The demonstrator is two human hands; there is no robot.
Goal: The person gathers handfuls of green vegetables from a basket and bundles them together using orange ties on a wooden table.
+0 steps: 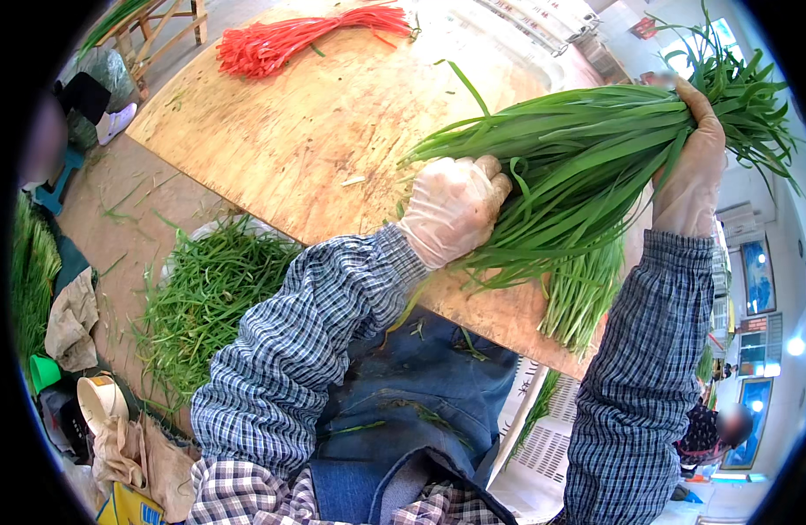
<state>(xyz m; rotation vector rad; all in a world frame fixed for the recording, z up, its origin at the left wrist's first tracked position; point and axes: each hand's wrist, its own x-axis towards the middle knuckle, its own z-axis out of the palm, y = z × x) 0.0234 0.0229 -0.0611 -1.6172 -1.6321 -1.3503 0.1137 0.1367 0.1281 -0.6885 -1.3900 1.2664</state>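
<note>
A large bunch of long, flat green leaves, apparently garlic chives (593, 144), lies slanted above the wooden tabletop (298, 144). My right hand (695, 157), in a thin translucent glove, grips the bunch near its upper right end, where loose tips fan out. Against the bunch's lower left side is my gloved left hand (455, 207), its fingers curled; whether it pinches any leaves is hidden from me. Beneath the bunch, another bundle with pale stems (580, 295) rests at the table's near edge.
Red plastic ties (311, 39) lie on the table's far side. Left of the table sits a heap of loose green leaves (212, 302). A white perforated crate (540, 426) stands below the near edge. Other people are at left and at far right (704, 430).
</note>
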